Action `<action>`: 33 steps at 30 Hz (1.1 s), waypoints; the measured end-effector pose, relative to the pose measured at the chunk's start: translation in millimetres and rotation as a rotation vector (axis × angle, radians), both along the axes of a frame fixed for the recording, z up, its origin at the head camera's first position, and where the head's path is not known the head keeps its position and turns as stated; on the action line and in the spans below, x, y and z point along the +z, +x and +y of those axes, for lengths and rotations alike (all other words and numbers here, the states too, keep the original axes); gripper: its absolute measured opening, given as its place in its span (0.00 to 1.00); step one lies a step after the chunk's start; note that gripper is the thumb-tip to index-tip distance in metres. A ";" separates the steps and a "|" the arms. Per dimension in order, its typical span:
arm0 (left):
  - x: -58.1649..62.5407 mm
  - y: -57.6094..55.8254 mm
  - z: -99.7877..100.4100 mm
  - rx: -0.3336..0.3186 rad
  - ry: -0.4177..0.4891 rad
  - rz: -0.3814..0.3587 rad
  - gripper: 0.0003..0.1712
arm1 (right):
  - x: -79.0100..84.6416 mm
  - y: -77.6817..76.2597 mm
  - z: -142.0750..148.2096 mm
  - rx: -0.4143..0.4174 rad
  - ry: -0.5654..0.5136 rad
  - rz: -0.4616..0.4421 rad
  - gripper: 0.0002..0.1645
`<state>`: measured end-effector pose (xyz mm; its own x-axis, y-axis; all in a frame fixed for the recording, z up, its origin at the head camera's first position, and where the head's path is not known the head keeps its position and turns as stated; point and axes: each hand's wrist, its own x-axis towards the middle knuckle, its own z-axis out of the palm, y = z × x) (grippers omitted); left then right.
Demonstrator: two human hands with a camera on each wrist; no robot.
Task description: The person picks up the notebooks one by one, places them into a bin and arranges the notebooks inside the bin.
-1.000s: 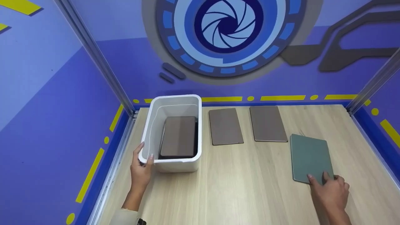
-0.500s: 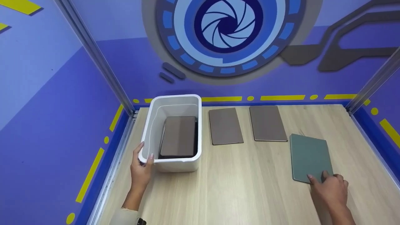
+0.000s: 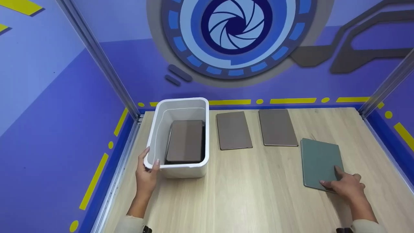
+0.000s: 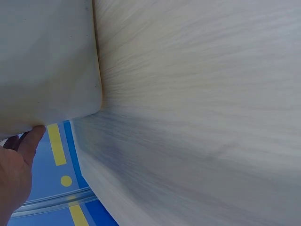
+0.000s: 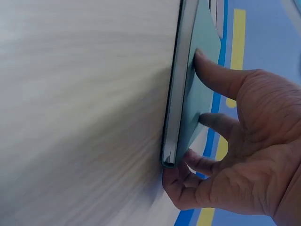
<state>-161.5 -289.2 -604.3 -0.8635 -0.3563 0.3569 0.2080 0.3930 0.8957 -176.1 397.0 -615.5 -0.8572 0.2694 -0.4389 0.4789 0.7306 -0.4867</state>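
Left hand (image 3: 146,179) gripping white bin (image 3: 184,172), brown book (image 3: 186,140) inside, right hand (image 3: 349,186) grasping corner of green notebook (image 3: 319,161)

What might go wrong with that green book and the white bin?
The right hand touches the green book only at its near end, so it might swing or slip if lifted from there. The left hand holds the white bin by one corner; a hard pull could shift or tip it.
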 end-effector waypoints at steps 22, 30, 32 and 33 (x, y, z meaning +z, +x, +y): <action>-1.3 -2.7 -2.8 -0.020 0.000 0.017 0.37 | -6.5 -5.3 43.0 0.074 -0.357 -0.031 0.65; -1.6 -1.3 -1.6 -0.046 0.016 0.032 0.38 | -9.6 -3.6 52.2 -0.049 -0.623 -0.070 0.64; -2.0 -1.2 -1.6 -0.048 0.018 0.041 0.38 | -10.0 -2.7 52.5 -0.068 -0.656 -0.065 0.63; -2.0 -1.2 -1.6 -0.047 0.017 0.046 0.38 | -10.1 -2.4 52.4 -0.076 -0.665 -0.063 0.63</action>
<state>-162.7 -290.8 -606.3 -0.8622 -0.3222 0.3910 0.2669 0.3671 0.8911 -178.5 449.4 -625.6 -0.8137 -0.0169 -0.5811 0.5596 0.2479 -0.7908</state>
